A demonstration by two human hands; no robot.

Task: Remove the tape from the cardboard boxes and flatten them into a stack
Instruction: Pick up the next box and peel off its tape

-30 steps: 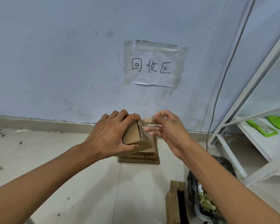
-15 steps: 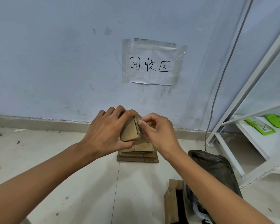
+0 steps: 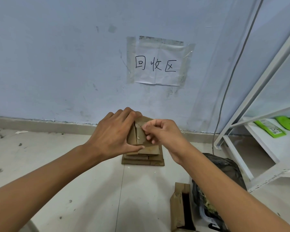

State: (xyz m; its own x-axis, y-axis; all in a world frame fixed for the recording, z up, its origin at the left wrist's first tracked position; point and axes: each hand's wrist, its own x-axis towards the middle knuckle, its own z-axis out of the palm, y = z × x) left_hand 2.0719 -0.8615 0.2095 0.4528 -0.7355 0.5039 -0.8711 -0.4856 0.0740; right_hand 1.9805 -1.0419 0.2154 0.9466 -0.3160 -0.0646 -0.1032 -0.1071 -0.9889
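Cardboard box (image 3: 139, 136) upright, apparently narrow edge up, gripped by both hands

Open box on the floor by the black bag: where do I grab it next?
Probably grip the open box by its upper rim, coming from above on its left side; it stands open-topped, and the black bag crowds its right wall. Both hands are busy with the small box.

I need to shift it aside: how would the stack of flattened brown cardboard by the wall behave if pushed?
The stack of flattened brown cardboard looks light, so it probably slides easily on the smooth tiled floor. Its loose, uneven layers may shear apart rather than move together.
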